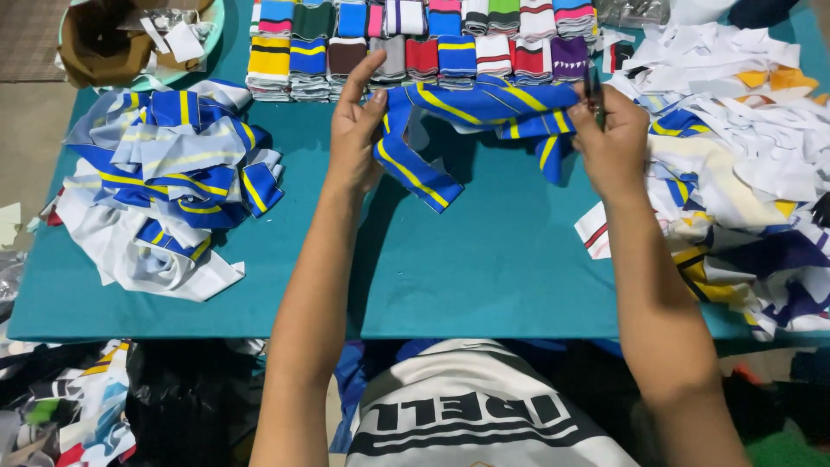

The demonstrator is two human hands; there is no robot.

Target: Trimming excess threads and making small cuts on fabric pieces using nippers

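A teal bench [484, 259] carries everything. On its right side a large heap of white, blue and yellow fabric scraps [743, 164] spreads to the edge. On its left lies a smaller pile of blue strips with yellow stripes [173, 173]. Along the far edge, folded striped knit bands [424, 39] stand in two neat rows. At the far left corner a pale green tub [212, 39] holds a brown bag and white scraps. Between the hands, raised just over the bench's middle, stretches a blue ribbed strip with yellow stripes [467, 112]. The left hand [354, 138] pinches one end, fingers closed on it. The right hand [609, 143] grips the other end together with small dark scissors [594, 91].
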